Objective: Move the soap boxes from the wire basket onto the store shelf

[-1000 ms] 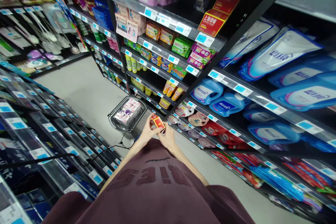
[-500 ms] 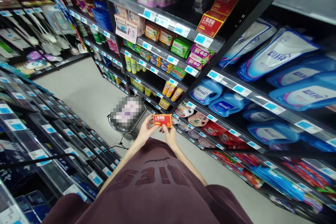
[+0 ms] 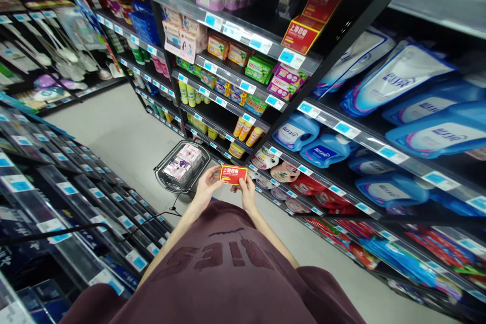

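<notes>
Between my two hands, in front of my body, is a small red soap box (image 3: 233,175) with a yellow border and white Chinese lettering facing up. My left hand (image 3: 207,183) grips its left end, thumb along the edge. The right end is pinched by my right hand (image 3: 245,188), with the fingers partly hidden beneath. A black shopping basket (image 3: 161,182) stands on the floor beyond my left hand, with pink and white packages (image 3: 185,162) in it. Matching red soap boxes (image 3: 301,34) sit on the upper shelf.
Ahead, shelves hold green soap packs (image 3: 258,68), yellow bottles (image 3: 253,136) and blue detergent jugs (image 3: 294,131). Detergent pouches (image 3: 398,78) lie to the right. Another shelf with price tags (image 3: 53,228) runs close on my left. Grey floor (image 3: 102,111) lies between the shelves.
The box has shifted slightly left, and my right hand's thumb has moved from its front to its right end. The basket's contents, blurred out before, now show clearly.
</notes>
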Action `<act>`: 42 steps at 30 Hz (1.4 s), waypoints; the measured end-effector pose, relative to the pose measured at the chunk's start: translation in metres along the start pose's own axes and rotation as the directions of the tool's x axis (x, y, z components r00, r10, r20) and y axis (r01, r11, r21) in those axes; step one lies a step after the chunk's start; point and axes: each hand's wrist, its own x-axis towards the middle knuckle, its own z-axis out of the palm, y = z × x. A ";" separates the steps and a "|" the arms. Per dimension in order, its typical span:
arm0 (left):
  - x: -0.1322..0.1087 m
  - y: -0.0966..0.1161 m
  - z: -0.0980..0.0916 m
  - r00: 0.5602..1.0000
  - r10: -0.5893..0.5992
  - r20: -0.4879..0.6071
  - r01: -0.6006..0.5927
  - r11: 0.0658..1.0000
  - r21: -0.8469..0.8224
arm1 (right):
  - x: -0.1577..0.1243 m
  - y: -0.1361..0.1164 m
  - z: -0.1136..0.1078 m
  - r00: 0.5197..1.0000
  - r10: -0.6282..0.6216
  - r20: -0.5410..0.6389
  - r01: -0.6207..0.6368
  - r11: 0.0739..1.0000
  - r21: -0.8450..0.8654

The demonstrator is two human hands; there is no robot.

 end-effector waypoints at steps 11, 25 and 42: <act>0.001 -0.004 -0.002 1.000 0.019 -0.006 -0.019 1.000 0.023 | 0.001 0.005 -0.002 0.999 0.036 -0.001 -0.036 0.999 0.016; 0.001 -0.003 -0.004 1.000 -0.004 -0.020 0.004 1.000 0.009 | 0.000 0.004 0.000 0.999 0.046 -0.006 -0.046 0.999 -0.009; 0.001 -0.003 -0.002 0.998 0.004 -0.059 -0.003 1.000 0.025 | 0.001 0.005 0.000 0.997 0.069 -0.033 -0.071 0.995 -0.071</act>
